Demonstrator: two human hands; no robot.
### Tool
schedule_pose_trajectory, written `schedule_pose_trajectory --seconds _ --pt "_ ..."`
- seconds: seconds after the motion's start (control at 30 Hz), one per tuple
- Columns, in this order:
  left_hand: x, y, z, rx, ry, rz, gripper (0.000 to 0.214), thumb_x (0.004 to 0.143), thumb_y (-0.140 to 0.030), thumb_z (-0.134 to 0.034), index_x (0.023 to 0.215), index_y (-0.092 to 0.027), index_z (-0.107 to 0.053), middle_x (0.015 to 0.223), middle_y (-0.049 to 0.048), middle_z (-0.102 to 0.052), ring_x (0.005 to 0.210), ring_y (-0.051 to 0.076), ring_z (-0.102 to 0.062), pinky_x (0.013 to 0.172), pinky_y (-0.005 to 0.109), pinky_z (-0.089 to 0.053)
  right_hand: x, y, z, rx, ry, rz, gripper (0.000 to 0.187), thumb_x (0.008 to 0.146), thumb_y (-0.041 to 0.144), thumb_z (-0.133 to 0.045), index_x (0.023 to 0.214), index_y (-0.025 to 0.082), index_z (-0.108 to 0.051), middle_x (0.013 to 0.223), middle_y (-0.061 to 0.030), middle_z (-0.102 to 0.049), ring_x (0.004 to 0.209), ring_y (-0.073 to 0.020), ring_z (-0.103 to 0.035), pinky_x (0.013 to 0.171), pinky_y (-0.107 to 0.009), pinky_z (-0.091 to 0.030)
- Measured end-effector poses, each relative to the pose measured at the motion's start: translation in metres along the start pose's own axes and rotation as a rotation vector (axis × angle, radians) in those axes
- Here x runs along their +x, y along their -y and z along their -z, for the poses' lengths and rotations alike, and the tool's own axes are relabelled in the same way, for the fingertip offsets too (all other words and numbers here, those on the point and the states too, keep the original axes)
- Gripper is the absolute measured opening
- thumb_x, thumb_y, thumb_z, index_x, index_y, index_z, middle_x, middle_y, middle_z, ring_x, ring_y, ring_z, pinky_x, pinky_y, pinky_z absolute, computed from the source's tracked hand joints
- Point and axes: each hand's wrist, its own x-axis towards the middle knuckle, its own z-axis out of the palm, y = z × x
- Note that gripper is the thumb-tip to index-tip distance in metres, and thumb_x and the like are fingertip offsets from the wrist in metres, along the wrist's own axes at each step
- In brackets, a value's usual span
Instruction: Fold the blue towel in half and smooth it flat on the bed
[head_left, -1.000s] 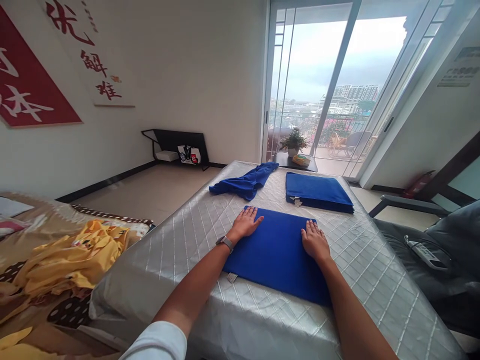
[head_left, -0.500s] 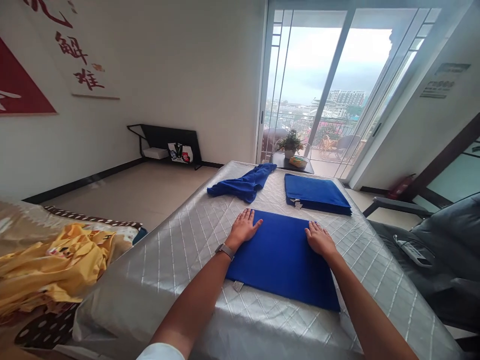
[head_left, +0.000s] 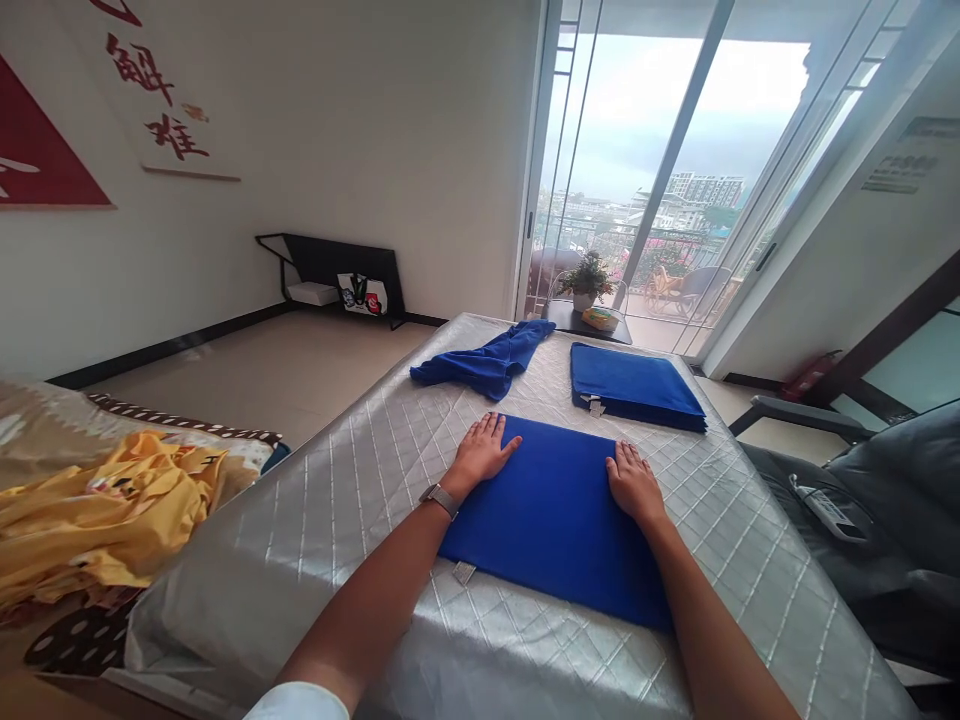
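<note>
A flat blue cloth (head_left: 559,515), squared off like a folded piece or cover, lies in front of me with a small white label at its near left edge. On its far left corner rests my left hand (head_left: 484,450), fingers stretched out flat. My right hand (head_left: 634,478) lies flat along its right edge, fingers extended. Just beyond is a crumpled blue cloth (head_left: 491,362), touched by neither hand. To its right sits a neat stack of folded blue cloths (head_left: 637,385) with white labels showing at the front left.
Everything blue lies on a silver quilted surface (head_left: 337,500). Yellow clothing (head_left: 112,500) is heaped at the left. A dark armchair (head_left: 885,500) holding a power strip (head_left: 829,508) stands at the right. Beyond the far edge, a small dark table (head_left: 562,318) bears a potted plant (head_left: 586,280).
The view has shifted slightly. Both hands stay flat on the blue cloth, with the right hand a little farther left along its edge. The other cloths lie as before.
</note>
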Motion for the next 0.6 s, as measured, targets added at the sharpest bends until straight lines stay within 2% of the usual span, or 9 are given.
schedule_pose_trajectory --seconds 0.13,0.33,0.43,0.53,0.6 --pt "-0.002 -0.002 0.002 0.020 0.008 0.008 0.082 0.101 -0.064 -0.014 0.156 -0.005 -0.030 0.163 0.0165 -0.025 0.152 0.027 -0.019 0.124 0.041 -0.014 -0.002 0.002 0.003 0.021 0.019 -0.005 0.064 0.103 0.038 -0.015 0.158 0.007 -0.024 0.166 -0.0076 -0.019 0.153 -0.0199 -0.013 0.123 -0.039 -0.012" --pt "-0.001 -0.003 0.009 0.051 0.054 0.019 0.081 0.100 -0.066 -0.014 0.157 -0.009 -0.029 0.164 0.0150 -0.023 0.152 0.026 -0.019 0.123 0.042 -0.016 -0.003 0.004 0.005 0.060 0.023 -0.013 0.065 0.103 0.038 -0.014 0.159 0.007 -0.022 0.166 -0.0075 -0.019 0.153 -0.0190 -0.011 0.123 -0.039 -0.010" --pt "0.005 -0.007 0.018 0.094 0.097 0.037 0.079 0.100 -0.066 -0.016 0.155 -0.011 -0.034 0.161 0.0158 -0.029 0.150 0.029 -0.025 0.121 0.045 -0.020 -0.004 0.004 0.005 0.068 0.015 -0.016 0.064 0.103 0.038 -0.015 0.159 0.008 -0.023 0.166 -0.0072 -0.020 0.153 -0.0191 -0.013 0.123 -0.038 -0.010" --pt "0.013 -0.030 0.024 0.135 0.077 0.068 0.082 0.100 -0.068 -0.016 0.150 -0.008 -0.042 0.156 0.0203 -0.039 0.146 0.033 -0.033 0.119 0.048 -0.024 -0.004 0.005 0.006 0.076 0.012 -0.020 0.064 0.103 0.037 -0.016 0.159 0.008 -0.024 0.166 -0.0072 -0.020 0.153 -0.0193 -0.013 0.123 -0.038 -0.010" --pt "0.018 -0.061 0.021 0.121 0.038 -0.023 0.083 0.100 -0.067 -0.015 0.147 -0.007 -0.046 0.155 0.0208 -0.041 0.146 0.032 -0.033 0.119 0.045 -0.024 -0.005 0.006 0.007 0.075 0.003 -0.018 0.063 0.103 0.036 -0.016 0.158 0.007 -0.025 0.166 -0.0081 -0.021 0.153 -0.0197 -0.014 0.123 -0.038 -0.011"
